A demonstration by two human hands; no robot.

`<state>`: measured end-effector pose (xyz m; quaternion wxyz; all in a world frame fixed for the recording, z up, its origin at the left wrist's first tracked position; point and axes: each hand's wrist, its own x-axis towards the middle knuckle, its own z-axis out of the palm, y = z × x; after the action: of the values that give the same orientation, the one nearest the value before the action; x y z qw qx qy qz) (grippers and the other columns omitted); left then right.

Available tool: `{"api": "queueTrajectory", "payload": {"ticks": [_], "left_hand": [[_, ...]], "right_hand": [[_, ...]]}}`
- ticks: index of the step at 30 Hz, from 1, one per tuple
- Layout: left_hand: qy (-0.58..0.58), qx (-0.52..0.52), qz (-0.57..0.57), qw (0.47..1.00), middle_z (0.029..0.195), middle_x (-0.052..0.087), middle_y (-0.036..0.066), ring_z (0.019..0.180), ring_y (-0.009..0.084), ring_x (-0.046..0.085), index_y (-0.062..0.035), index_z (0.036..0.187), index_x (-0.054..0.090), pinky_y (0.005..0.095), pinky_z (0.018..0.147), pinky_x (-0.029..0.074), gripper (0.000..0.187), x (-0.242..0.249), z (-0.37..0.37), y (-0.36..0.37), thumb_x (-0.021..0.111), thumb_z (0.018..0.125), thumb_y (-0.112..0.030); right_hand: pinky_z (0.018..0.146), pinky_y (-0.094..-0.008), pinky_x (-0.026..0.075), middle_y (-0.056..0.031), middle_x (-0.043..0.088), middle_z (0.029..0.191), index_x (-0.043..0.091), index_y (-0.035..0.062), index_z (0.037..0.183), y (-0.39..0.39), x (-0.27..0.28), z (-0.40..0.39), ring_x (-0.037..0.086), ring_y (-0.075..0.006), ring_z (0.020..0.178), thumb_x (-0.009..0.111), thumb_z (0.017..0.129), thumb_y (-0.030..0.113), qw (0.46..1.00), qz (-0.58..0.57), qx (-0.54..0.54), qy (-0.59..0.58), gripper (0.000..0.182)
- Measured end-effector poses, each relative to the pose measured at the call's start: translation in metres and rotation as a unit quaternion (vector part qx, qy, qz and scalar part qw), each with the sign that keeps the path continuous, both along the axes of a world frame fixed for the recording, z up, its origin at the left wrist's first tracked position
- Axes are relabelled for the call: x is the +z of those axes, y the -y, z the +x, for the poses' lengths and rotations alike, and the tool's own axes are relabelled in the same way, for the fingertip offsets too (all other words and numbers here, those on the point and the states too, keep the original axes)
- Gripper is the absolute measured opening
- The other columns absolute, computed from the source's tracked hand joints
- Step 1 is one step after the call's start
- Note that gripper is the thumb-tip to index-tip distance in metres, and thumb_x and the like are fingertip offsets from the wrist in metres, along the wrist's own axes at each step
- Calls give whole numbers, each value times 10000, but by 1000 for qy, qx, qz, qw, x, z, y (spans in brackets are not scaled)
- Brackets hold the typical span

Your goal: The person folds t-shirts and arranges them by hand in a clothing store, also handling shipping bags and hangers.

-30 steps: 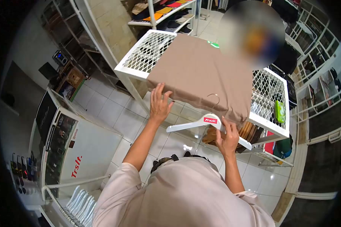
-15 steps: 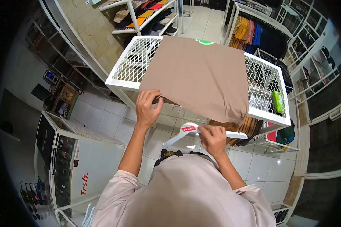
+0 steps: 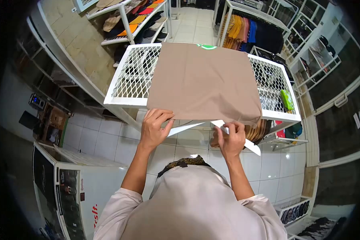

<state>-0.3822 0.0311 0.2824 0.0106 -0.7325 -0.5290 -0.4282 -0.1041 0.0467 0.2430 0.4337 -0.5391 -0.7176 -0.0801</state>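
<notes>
A brown T-shirt (image 3: 200, 80) lies spread over a white mesh-topped rack (image 3: 124, 101), with a bit of green print at its far edge. At the near left corner of the cloth, my left hand (image 3: 154, 126) pinches the hem between thumb and fingers. My right hand (image 3: 231, 140) grips one arm of a white clothes hanger (image 3: 253, 147) just below the near hem. The hanger's other arm reaches left toward my left hand. Its middle is partly hidden at the shirt's edge.
A green packet (image 3: 287, 100) sits on the rack's right mesh. Brown garments (image 3: 257, 131) hang beneath. Shelves of caps (image 3: 138, 20) stand at the back left, and a rail of coloured shirts (image 3: 242, 28) at the back right. A white cabinet (image 3: 102, 180) is at lower left.
My right hand has turned the hanger and brought its middle up to the shirt's near hem. My left hand stays at the left corner. The near hem now lies straighter. The view has shifted.
</notes>
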Motion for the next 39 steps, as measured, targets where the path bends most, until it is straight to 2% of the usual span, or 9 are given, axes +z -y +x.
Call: {"api": "queueTrajectory", "payload": {"ticks": [8, 13, 19, 25, 29, 31, 32, 35, 39], "left_hand": [[8, -32, -8, 999, 978, 722, 60, 930, 267, 651, -55, 930, 749, 386, 851, 494, 178, 3, -7, -2, 758, 754, -30], [-24, -38, -9, 999, 973, 715, 47, 965, 254, 639, -60, 922, 738, 395, 868, 486, 146, 3, -7, 3, 758, 777, -63], [-61, -43, -27, 997, 969, 703, 61, 988, 277, 633, -48, 927, 737, 410, 881, 488, 143, 8, -9, -2, 771, 793, -88], [17, -2, -30, 999, 1014, 679, 87, 1004, 302, 604, -52, 1040, 729, 415, 872, 495, 229, 0, 2, -50, 754, 854, -184], [-11, 23, -50, 998, 1000, 645, 90, 992, 310, 588, -86, 1063, 721, 423, 867, 486, 242, -14, 7, -69, 736, 875, -237], [-30, 44, -59, 997, 992, 636, 91, 988, 312, 580, -88, 1069, 708, 431, 872, 470, 239, -16, 8, -70, 726, 885, -239], [-33, 39, -62, 997, 992, 636, 91, 988, 312, 580, -88, 1069, 708, 431, 872, 470, 239, -17, 8, -69, 726, 885, -239], [-38, 51, -64, 996, 992, 629, 93, 982, 316, 573, -91, 1087, 695, 438, 875, 454, 246, -18, 8, -73, 717, 893, -240], [-43, 62, -52, 996, 1006, 622, 103, 982, 318, 571, -85, 1097, 689, 435, 871, 449, 253, -20, 9, -73, 713, 899, -240]], "right_hand": [[724, -440, 528, -125, 569, 1109, 647, 108, 1042, -12, 26, 20, 639, -336, 859, 837, 743, 157, 988, -25, -149, -37, 358], [769, -448, 539, -123, 580, 1138, 630, 140, 1136, -34, 42, -12, 650, -347, 938, 809, 730, 123, 991, -46, -127, -19, 444], [816, -439, 499, -86, 621, 1036, 659, 109, 1037, -68, 20, -26, 620, -315, 948, 772, 801, 156, 997, -74, 7, 4, 266], [795, -435, 459, -99, 643, 966, 658, 90, 1013, -65, 22, -23, 599, -320, 981, 691, 886, 147, 997, -62, 4, 41, 144], [759, -448, 466, -143, 673, 851, 623, 69, 1009, -80, 21, -7, 643, -353, 856, 596, 960, 117, 996, -21, 1, -82, 74], [669, -444, 494, -132, 670, 769, 612, 68, 998, -83, 29, 6, 660, -346, 734, 626, 956, 145, 996, -81, 8, -39, 90], [594, -432, 505, -109, 666, 718, 615, 82, 994, -88, 31, 17, 667, -323, 688, 696, 894, 125, 998, -8, 56, 13, 136], [620, -434, 517, -106, 671, 730, 624, 95, 1005, -84, 51, 56, 669, -320, 695, 730, 806, 38, 988, -3, 143, 63, 232], [714, -435, 537, -127, 689, 821, 629, 88, 1096, -84, 50, 89, 679, -325, 818, 711, 711, -45, 992, -63, 25, 105, 416]]}}
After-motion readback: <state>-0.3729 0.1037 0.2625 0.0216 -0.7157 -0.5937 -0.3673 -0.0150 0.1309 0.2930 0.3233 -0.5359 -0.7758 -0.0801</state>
